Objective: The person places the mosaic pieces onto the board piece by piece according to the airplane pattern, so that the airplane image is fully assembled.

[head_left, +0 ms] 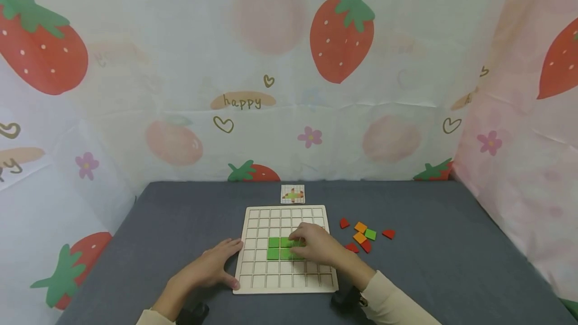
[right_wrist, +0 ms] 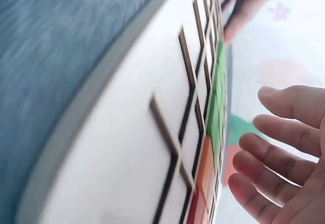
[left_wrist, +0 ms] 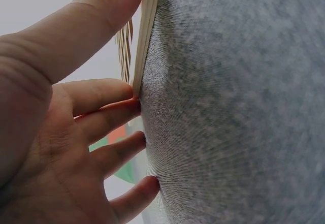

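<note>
A pale wooden grid board (head_left: 257,281) lies on the dark cloth, with several green square tiles (head_left: 273,254) set side by side in its middle cells. My left hand (head_left: 209,265) rests against the board's left edge, thumb by the near corner and fingers extended. Over the right part of the green block hovers my right hand (head_left: 316,245), hiding some cells. In the right wrist view its fingers (right_wrist: 269,165) are loosely bent and hold nothing. That view also shows an orange tile (right_wrist: 205,160) and a red tile (right_wrist: 195,203) on the board, in line with the green ones.
Right of the board lie several loose pieces: orange squares (head_left: 360,227), a green square (head_left: 370,234) and red rounded pieces (head_left: 388,234). A small picture card (head_left: 292,194) lies beyond the board's far edge. Strawberry-printed fabric (head_left: 289,64) surrounds the table (head_left: 433,265).
</note>
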Demonstrator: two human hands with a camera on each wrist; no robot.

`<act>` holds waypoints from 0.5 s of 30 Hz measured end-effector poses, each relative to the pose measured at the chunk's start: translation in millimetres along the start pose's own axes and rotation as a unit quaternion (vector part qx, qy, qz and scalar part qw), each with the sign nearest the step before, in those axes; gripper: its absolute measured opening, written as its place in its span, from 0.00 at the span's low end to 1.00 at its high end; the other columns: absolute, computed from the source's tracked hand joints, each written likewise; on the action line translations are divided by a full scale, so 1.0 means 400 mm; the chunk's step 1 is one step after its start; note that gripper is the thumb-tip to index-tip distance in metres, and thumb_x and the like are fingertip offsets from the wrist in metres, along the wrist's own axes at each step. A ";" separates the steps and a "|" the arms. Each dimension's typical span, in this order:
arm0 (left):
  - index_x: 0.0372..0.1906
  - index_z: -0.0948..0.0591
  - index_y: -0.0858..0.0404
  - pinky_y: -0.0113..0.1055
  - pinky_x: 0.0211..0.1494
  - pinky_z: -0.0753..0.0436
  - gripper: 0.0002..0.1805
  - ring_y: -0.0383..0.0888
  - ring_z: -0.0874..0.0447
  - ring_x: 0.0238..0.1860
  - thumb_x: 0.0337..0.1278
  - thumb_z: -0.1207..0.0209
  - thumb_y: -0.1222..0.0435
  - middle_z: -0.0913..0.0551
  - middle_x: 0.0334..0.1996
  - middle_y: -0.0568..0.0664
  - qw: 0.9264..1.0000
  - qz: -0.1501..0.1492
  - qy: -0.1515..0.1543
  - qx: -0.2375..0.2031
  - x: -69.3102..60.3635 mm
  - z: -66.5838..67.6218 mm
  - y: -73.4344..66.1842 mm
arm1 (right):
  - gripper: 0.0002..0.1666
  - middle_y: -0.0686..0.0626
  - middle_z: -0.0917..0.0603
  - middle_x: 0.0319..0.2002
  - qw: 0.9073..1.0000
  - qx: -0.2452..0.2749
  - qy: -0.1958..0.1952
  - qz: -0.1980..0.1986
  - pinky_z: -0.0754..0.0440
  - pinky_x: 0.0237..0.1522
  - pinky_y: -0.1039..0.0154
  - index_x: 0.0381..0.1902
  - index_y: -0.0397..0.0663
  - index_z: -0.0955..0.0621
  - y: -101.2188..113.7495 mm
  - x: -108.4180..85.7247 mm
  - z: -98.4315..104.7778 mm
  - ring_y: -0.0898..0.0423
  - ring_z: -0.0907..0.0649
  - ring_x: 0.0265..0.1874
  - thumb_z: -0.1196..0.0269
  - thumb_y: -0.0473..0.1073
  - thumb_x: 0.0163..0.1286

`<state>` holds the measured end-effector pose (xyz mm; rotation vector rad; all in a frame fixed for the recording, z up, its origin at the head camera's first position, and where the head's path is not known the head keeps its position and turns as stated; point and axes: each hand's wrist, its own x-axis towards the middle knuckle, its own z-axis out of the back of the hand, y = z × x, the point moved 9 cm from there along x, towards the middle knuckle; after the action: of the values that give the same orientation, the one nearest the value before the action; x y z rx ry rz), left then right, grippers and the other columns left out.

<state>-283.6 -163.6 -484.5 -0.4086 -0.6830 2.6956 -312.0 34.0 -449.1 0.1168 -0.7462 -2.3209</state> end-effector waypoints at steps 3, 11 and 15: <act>0.69 0.33 0.71 0.69 0.66 0.39 0.54 0.65 0.43 0.74 0.30 0.23 0.57 0.34 0.71 0.63 1.000 -0.002 0.000 -0.002 0.001 0.001 0.000 | 0.15 0.46 0.17 0.40 1.000 0.006 -0.011 -0.004 0.22 0.34 0.68 0.47 0.40 0.15 -0.020 -0.017 0.024 0.55 0.20 0.34 0.34 0.41 0.64; 0.69 0.33 0.71 0.69 0.66 0.39 0.54 0.66 0.44 0.74 0.31 0.23 0.57 0.34 0.71 0.64 1.000 -0.007 0.006 -0.011 -0.003 0.005 -0.006 | 0.16 0.46 0.17 0.41 0.997 0.022 -0.043 -0.058 0.23 0.34 0.67 0.49 0.38 0.16 -0.097 -0.063 0.088 0.55 0.21 0.36 0.35 0.41 0.65; 0.69 0.33 0.71 0.69 0.66 0.40 0.53 0.66 0.44 0.74 0.31 0.23 0.57 0.34 0.71 0.64 1.000 -0.008 0.006 -0.014 -0.005 0.006 -0.008 | 0.15 0.45 0.18 0.42 0.993 0.019 -0.067 -0.091 0.21 0.36 0.63 0.47 0.39 0.15 -0.139 -0.091 0.118 0.51 0.20 0.39 0.34 0.40 0.64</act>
<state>-282.0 -162.8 -480.4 -0.4233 -0.7186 2.6689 -330.0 113.2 -444.2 0.0468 -0.8792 -2.5067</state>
